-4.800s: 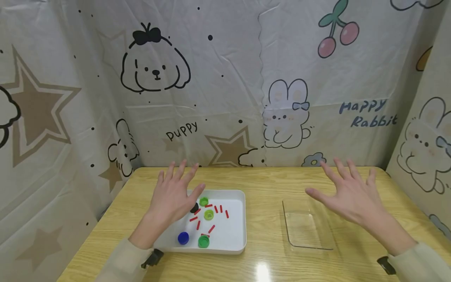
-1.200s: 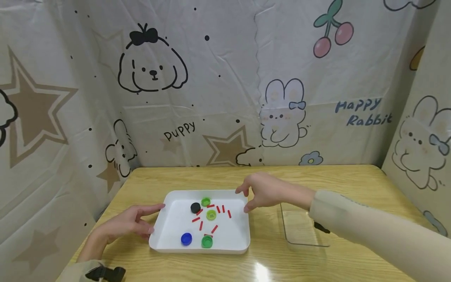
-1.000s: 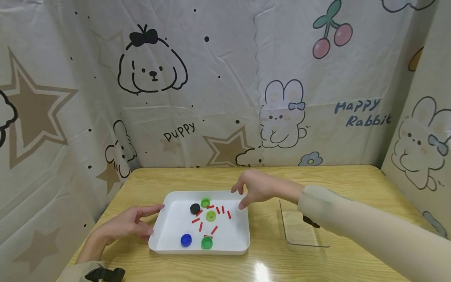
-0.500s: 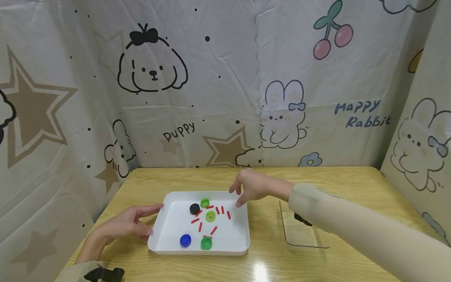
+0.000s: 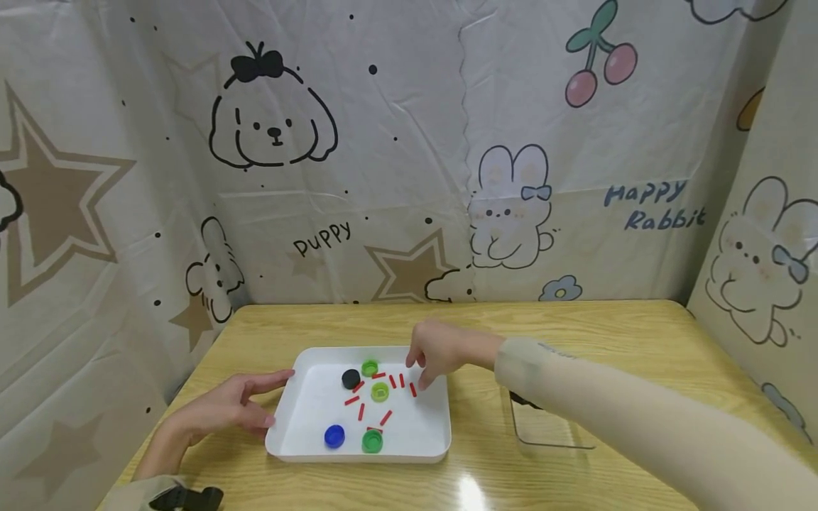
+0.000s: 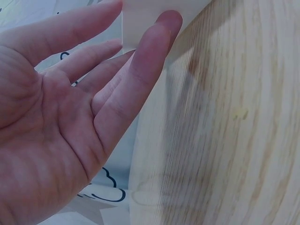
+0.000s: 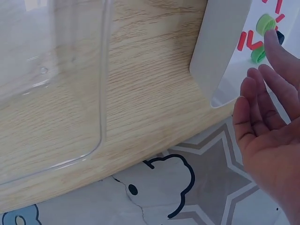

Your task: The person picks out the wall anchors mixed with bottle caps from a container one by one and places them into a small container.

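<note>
A white tray (image 5: 305, 408) on the table holds several round bottle caps and short red sticks. The caps are blue (image 5: 334, 436), dark green (image 5: 373, 441), yellow-green (image 5: 380, 392), light green (image 5: 369, 367) and black (image 5: 351, 379). My left hand (image 5: 217, 406) touches the tray's left wall with fairly straight fingers; the left wrist view shows its fingertips against the white wall (image 6: 145, 21). My right hand (image 5: 439, 349) reaches over the tray's back right part. Its thumb and index finger point down, apart, close to the rightmost red stick (image 5: 412, 389). Nothing shows between them.
A clear plastic box (image 5: 549, 433) stands right of the tray, partly hidden under my right forearm. Its rim (image 7: 101, 117) also shows in the right wrist view. A printed curtain (image 5: 409, 142) hangs behind the wooden table (image 5: 639, 369).
From raised above the table, my left hand has come down to the tray's left wall. My right hand has come left, lately moving over the tray's right rim and down towards the red sticks.
</note>
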Motion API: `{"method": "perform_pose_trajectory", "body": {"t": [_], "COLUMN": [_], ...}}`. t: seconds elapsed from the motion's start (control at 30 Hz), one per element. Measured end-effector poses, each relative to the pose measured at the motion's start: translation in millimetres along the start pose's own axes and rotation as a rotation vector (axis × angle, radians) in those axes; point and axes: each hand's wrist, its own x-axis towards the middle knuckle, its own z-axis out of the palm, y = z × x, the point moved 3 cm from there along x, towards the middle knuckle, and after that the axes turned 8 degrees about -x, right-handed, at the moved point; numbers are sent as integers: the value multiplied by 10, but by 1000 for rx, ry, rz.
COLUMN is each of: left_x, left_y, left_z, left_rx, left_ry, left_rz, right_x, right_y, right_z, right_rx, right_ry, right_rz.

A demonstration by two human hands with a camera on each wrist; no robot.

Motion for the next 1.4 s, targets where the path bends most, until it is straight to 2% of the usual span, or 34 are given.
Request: {"method": "perform_pose_trajectory", "body": {"t": [0.27,0.5,0.73,0.87,1.1,1.4], "left_x": [-10,11,-2,-8,-13,0], "left_y": [-9,25,35,42,30,3], "left_z": [-1,-1,16,19,11,10], "left_rx": [-5,28,-12,-4,-1,-5], "left_ry": [12,17,11,7,17,23], "left_rz": [-22,-13,-17,-12,-29,-31], "right_x": [75,96,97,104,150,180], "right_y": [19,45,30,34,53,35], "right_z": [84,142,184,210,271,319], "right_rx": [38,44,44,33,30,35], "right_ry": [-39,-46,-75,-79,-82,-87], "right_rz": [43,61,97,108,87,-10]}}
